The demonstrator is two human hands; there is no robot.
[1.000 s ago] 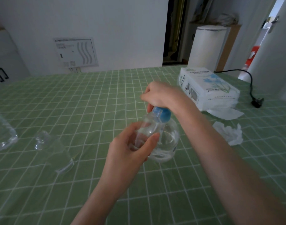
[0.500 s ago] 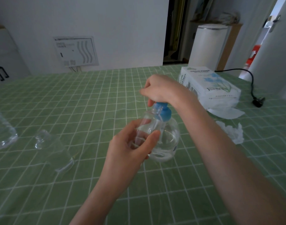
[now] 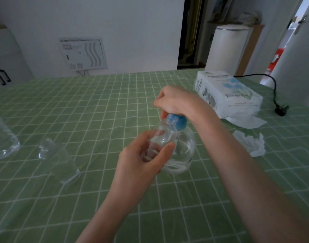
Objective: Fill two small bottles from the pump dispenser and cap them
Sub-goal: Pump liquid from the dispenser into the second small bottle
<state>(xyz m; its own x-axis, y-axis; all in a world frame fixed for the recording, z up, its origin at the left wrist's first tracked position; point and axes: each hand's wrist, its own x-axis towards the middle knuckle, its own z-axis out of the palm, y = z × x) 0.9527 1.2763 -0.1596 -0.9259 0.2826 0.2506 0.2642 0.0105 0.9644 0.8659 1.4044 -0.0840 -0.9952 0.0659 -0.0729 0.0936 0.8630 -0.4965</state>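
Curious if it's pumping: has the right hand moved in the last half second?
Yes. The right hand dropped, lower against the tissue box, pressing the blue pump.

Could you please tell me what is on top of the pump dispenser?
The right hand covers the top of the pump dispenser, just above its blue collar. The pump head itself is hidden under the hand.

Single head-worn wide-angle view, looking forward and down, close over the green checked table point(image 3: 80, 106), far wall behind
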